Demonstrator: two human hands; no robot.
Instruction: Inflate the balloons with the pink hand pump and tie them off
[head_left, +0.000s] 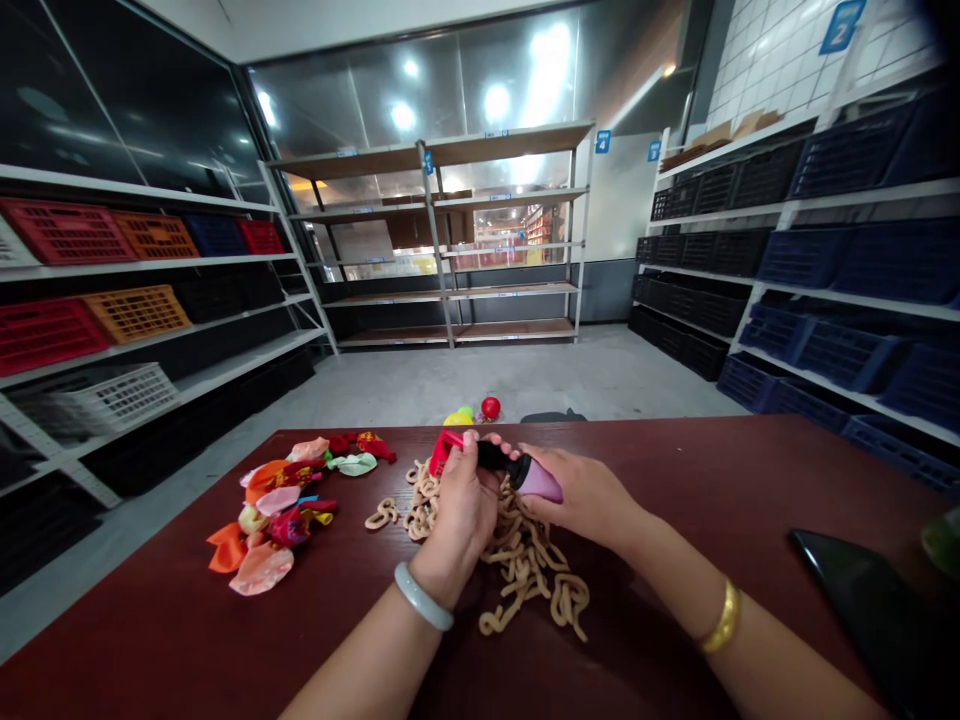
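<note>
My left hand (466,495) is closed around the black middle part (491,455) of a tube-shaped object. A red piece (445,450) sticks out past its thumb; I cannot tell whether it joins the black part. My right hand (574,488) wraps the purple end (541,482) of the same object. Directly beneath both hands lies a loose heap of tan, cord-like strands (525,560), with a small separate coil (382,514) to the left. Further left sits a pile of limp, colourful pieces resembling deflated balloons (281,500).
The dark red table (360,640) carries a black flat device (862,590) at the right. Past its far edge are a red ball-like thing (490,407) and a yellow one (459,417). Shelves with red and orange crates (71,232) stand left, blue crates (847,350) right.
</note>
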